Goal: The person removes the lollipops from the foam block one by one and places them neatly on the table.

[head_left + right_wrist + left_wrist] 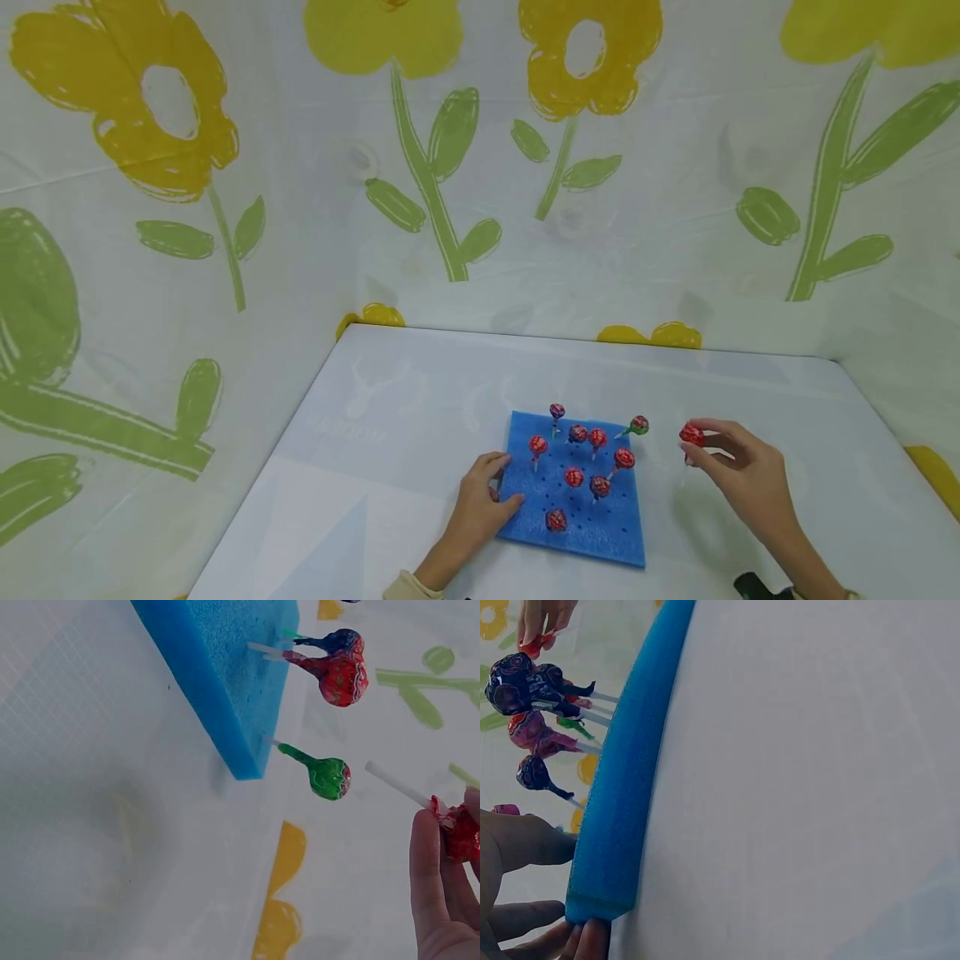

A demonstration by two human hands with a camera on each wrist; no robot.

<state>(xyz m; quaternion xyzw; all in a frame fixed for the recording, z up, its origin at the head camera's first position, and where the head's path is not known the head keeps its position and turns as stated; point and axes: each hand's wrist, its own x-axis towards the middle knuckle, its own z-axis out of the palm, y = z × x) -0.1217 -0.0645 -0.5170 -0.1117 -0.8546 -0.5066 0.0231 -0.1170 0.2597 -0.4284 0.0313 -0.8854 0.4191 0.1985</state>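
A red-wrapped lollipop (692, 433) is pinched by its head between the thumb and fingers of my right hand (753, 483), to the right of a blue foam board (611, 542) and above the table. Its white stick shows bare in the right wrist view. My left hand (476, 500) grips the board's left edge, thumb over the top and fingers against the side. Several wrapped lollipops stand with their sticks in the board. Among them, a green one (328, 777) leans outward at the far right corner, and a red one (556, 521) sits near the front.
The board lies on a white table (360, 508) and has rows of small holes. Behind and beside the table hangs a white cloth (300, 167) printed with yellow flowers. A black object (752, 586) shows by the right wrist.
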